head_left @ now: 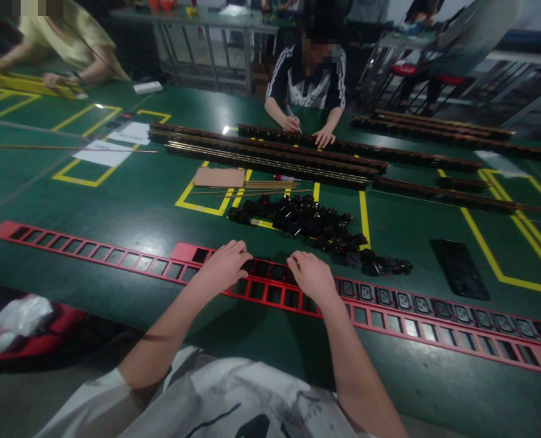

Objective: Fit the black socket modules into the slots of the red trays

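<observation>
Two long red strips with rows of square cutouts lie side by side across the table. The near strip (pixel 115 258) has bare cutouts; the far strip (pixel 187 251) carries black power sockets (pixel 278 271) in many of its slots. My left hand (pixel 224 266) is closed over the far strip near its left end, fingertips at the far edge and thumb on the near side. My right hand (pixel 313 277) is closed on the same strip farther right, with sockets between the two hands. What lies under the fingers is hidden. Behind the strips is a pile of loose black sockets (pixel 297 219).
A dark phone-like slab (pixel 460 269) lies at right. Behind the pile are cardboard (pixel 219 177), thin rods and long dark rails (pixel 270 159). Across the table a person (pixel 307 79) holds a pen; another person (pixel 73 48) sits at far left beside a yellow bar (pixel 28 83).
</observation>
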Available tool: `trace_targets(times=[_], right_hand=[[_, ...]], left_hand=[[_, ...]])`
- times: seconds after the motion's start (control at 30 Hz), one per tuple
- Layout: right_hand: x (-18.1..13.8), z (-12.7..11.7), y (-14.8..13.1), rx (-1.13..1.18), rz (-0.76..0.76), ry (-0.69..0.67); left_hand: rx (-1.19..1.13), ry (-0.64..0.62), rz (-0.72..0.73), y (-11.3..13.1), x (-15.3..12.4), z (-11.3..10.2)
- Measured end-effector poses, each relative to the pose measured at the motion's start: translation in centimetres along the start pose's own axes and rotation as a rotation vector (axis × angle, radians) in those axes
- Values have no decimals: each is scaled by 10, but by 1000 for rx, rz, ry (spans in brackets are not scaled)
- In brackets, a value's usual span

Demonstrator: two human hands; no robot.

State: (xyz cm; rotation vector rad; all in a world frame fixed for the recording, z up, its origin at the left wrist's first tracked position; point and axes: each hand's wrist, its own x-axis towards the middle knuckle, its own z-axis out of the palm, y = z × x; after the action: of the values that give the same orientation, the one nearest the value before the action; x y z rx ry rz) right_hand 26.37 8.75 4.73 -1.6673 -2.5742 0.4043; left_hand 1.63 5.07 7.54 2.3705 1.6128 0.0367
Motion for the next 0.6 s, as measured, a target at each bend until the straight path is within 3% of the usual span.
trace_targets(times=[0.23,0.6], right_hand=[[0,-3,-1,-6,14,-29],[-1,-5,-2,-1,27,-56]], left_hand=[[67,-104,-72,2,9,-1],[35,-141,-55,-2,14,0]])
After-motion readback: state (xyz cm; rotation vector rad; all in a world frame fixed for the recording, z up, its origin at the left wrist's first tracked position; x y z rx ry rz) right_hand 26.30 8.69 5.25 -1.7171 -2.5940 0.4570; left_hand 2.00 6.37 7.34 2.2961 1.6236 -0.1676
